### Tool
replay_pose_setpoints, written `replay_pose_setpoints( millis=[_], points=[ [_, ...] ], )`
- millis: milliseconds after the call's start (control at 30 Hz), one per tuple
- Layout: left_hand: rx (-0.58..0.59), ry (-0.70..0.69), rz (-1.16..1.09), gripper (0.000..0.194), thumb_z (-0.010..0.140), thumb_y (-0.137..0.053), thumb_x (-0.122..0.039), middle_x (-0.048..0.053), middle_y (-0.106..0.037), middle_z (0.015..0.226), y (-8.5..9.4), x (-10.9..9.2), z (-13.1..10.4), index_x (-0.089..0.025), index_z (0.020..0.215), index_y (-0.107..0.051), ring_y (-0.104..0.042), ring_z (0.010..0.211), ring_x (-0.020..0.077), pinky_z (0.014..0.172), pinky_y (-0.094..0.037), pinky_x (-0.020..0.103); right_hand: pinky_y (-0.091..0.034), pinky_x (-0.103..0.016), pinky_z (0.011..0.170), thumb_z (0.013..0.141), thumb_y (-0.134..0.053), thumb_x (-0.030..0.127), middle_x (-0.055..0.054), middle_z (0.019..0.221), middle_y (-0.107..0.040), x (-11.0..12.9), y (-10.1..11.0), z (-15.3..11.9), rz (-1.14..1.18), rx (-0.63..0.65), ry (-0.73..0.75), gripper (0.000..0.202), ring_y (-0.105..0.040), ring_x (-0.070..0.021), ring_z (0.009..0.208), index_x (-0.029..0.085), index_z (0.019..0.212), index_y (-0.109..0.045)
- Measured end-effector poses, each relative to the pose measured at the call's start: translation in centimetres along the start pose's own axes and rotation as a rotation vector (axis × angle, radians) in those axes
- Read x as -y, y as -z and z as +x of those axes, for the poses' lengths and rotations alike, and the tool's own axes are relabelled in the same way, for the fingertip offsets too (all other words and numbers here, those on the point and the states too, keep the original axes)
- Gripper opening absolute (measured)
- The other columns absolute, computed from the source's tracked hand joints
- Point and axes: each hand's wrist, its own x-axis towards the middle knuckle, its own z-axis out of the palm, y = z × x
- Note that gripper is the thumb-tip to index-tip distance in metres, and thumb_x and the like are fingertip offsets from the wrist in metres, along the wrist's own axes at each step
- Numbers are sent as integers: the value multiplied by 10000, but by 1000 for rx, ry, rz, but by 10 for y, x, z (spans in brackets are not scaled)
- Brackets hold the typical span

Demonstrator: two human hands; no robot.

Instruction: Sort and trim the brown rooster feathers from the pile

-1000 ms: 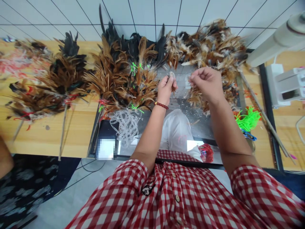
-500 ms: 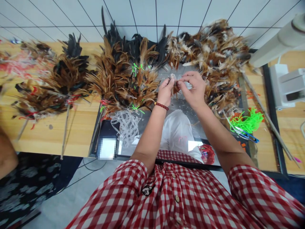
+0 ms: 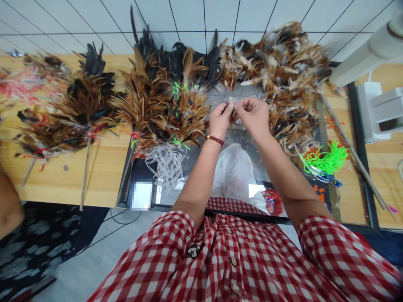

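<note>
My left hand (image 3: 219, 120), with a red bead bracelet on its wrist, pinches a small bunch of brown feathers (image 3: 232, 105) above a dark glass panel (image 3: 252, 163). My right hand (image 3: 254, 115) meets it from the right, its fingertips closed on the same bunch. Both hands touch at the fingertips. A loose heap of brown and white feathers (image 3: 283, 71) lies just behind and to the right of my hands.
Tied feather bundles (image 3: 157, 92) and feather dusters on sticks (image 3: 75, 105) cover the wooden table (image 3: 63, 176) to the left. Clear bands (image 3: 165, 161), green ties (image 3: 327, 157), blue scissors (image 3: 327, 180), a long stick (image 3: 352, 155) and a white machine (image 3: 378, 109) lie around. Another person's arm (image 3: 9, 205) shows at far left.
My right hand came in from the right with its fingers pinched and joined my left hand on the feather bunch. The left hand stayed almost still.
</note>
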Motion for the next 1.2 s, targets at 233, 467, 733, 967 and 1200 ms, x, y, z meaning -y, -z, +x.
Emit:
replay_pose_setpoints(
  millis=[233,467,733,967,1200],
  points=[
    [-55,0,30,254,830,-833,-186,-56,-544,664,-2,-4,-4,-140,662,-647,-588,788,78,746,-449,173,-558,-397,896,991,-540,300,-78,858,-742,17,2,-9,-363,22,127,227,-723,-233,877,190,952,-736],
    [-112,-16,85,231,906,-768,-249,-62,-557,646,-2,-7,0,-152,725,-662,-564,667,51,648,-429,153,-551,-416,897,932,-540,190,-121,1004,-793,42,14,-23,-591,306,229,429,-729,-287,951,167,1324,-715],
    [1,50,188,264,949,-727,-357,-86,-492,576,-11,-19,-13,-175,780,-636,-435,470,19,488,-370,148,-600,-393,811,854,-798,539,-38,861,-720,2,34,11,-43,124,167,399,-702,-212,861,222,1092,-757],
    [150,62,197,352,903,-781,-377,-88,-515,553,-10,-20,-18,-174,703,-574,-451,454,16,468,-382,151,-619,-359,800,729,-906,579,2,803,-681,-5,28,13,242,133,74,496,-712,-188,850,254,1067,-747],
    [277,128,189,387,902,-787,-347,-81,-539,543,-8,-23,-23,-166,663,-542,-457,438,13,450,-371,149,-632,-358,720,637,-959,576,30,683,-691,18,45,11,403,383,-43,545,-721,-184,693,253,1042,-789]
  ],
)
